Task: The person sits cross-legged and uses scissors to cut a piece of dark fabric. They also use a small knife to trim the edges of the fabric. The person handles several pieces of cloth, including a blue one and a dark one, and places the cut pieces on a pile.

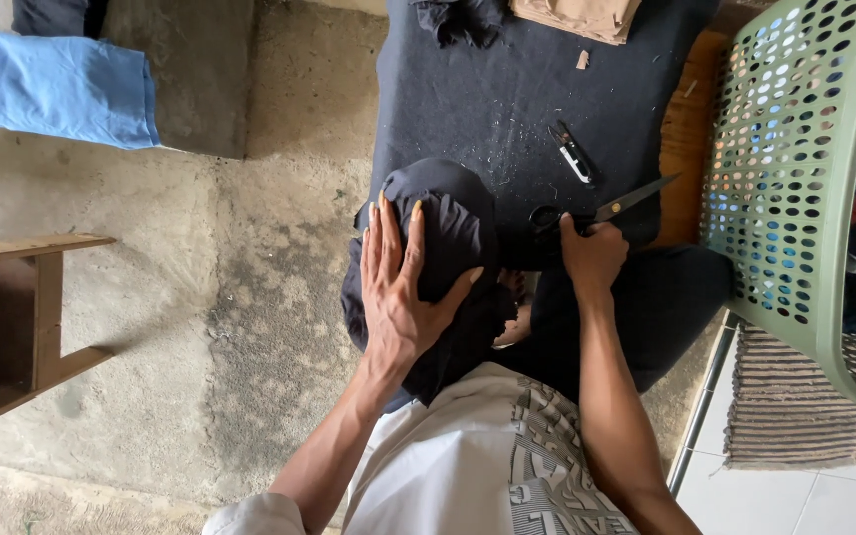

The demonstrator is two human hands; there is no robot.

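My left hand lies flat, fingers spread, on a bundle of dark navy cloth over my knee. My right hand grips the black handles of a pair of scissors; the blades point right and up across a dark cloth-covered board. A small black and white thread snipper rests on that cloth just above the scissors.
A green perforated plastic basket with mixed clothes stands at the right. A striped mat lies below it. Blue cloth lies at top left, a wooden stool at left. Tan folded fabric sits at the top edge.
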